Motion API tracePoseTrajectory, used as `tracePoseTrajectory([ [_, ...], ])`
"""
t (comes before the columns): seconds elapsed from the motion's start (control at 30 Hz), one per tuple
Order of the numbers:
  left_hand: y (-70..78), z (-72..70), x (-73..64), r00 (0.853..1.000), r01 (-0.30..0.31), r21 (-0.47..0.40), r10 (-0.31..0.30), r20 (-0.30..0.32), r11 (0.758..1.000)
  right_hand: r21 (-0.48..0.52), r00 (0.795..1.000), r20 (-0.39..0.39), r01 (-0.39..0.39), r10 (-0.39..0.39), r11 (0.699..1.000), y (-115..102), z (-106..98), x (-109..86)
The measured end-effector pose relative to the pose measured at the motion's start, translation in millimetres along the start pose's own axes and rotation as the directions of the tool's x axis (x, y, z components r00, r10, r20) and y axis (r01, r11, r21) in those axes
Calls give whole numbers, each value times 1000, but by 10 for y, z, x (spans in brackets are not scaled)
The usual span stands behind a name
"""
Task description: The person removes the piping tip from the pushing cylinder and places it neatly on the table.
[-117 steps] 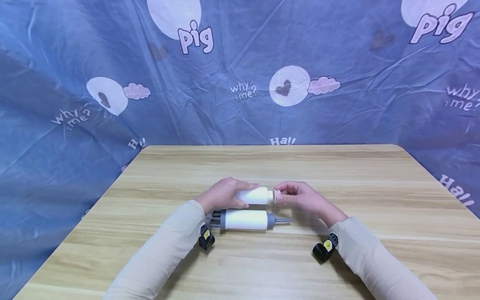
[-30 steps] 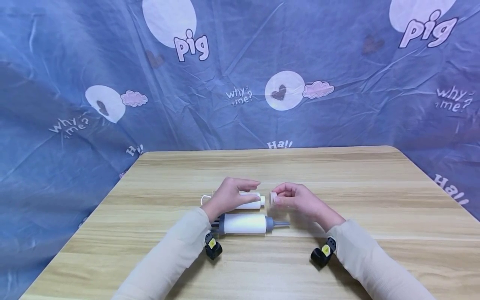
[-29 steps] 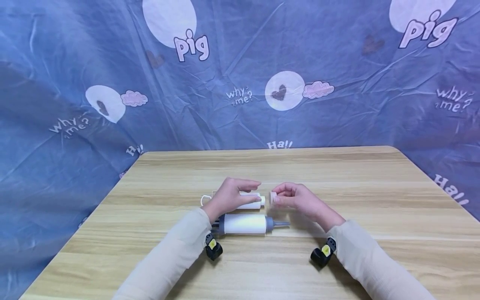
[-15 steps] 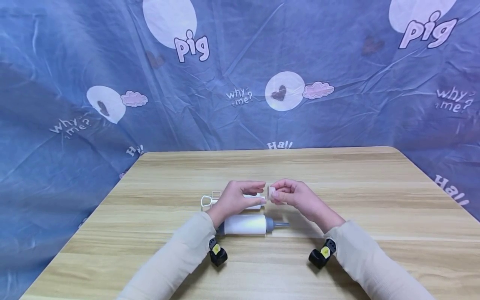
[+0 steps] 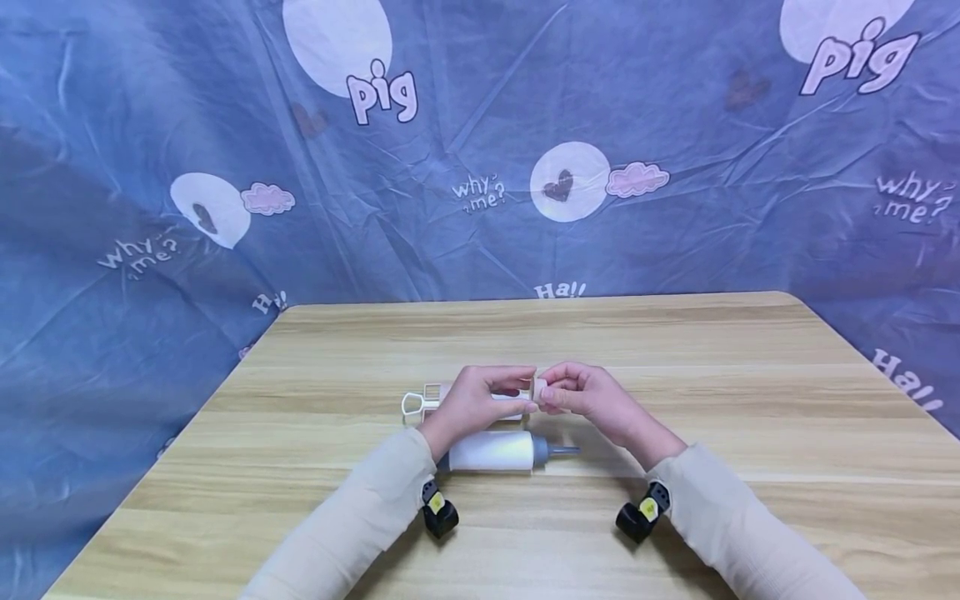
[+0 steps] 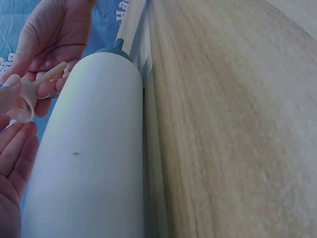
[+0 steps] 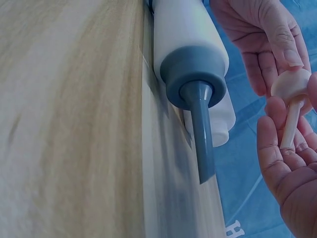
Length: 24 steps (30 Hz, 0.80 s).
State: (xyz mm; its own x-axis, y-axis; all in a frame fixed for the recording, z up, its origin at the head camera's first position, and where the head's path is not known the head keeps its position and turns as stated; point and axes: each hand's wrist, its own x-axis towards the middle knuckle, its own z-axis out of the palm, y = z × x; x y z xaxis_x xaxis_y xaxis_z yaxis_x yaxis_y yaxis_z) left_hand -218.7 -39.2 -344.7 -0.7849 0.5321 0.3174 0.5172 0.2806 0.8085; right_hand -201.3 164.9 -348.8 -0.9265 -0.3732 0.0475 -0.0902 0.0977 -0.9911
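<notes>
Between both hands is a small white nozzle cap [image 7: 290,84] with a thin spout. My right hand [image 5: 603,404] grips it, fingers curled around the spout. My left hand [image 5: 476,400] has its thumb and fingertips at the wide rim of the cap, seemingly pinching it. Just under the left hand lies a white syringe-like tube [image 5: 511,407] with a looped handle, partly hidden by that hand. In front of it, a larger syringe-like tube [image 5: 491,451] lies on its side, with a white barrel and grey nozzle; the left forearm covers its rear end.
Everything lies on a wood-grain table [image 5: 360,342]. Behind and beside it hangs a blue printed cloth [image 5: 480,242]. Black wrist cameras [image 5: 441,517] sit close above the tabletop.
The right hand has drawn the nozzle cap away from the end of the smaller tube. The left hand has let go of that tube and moved right to the cap.
</notes>
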Motion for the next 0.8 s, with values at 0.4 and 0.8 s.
tracePoseTrajectory([
  [0.4, -20, 16, -7, 1000, 8, -37, -8, 0, 999, 14, 999, 27, -19, 19, 1000, 33, -15, -15],
  [0.8, -55, -18, -13, 999, -7, -77, 3, -55, 997, -9, 998, 3, -66, 67, 998, 76, -68, -78],
])
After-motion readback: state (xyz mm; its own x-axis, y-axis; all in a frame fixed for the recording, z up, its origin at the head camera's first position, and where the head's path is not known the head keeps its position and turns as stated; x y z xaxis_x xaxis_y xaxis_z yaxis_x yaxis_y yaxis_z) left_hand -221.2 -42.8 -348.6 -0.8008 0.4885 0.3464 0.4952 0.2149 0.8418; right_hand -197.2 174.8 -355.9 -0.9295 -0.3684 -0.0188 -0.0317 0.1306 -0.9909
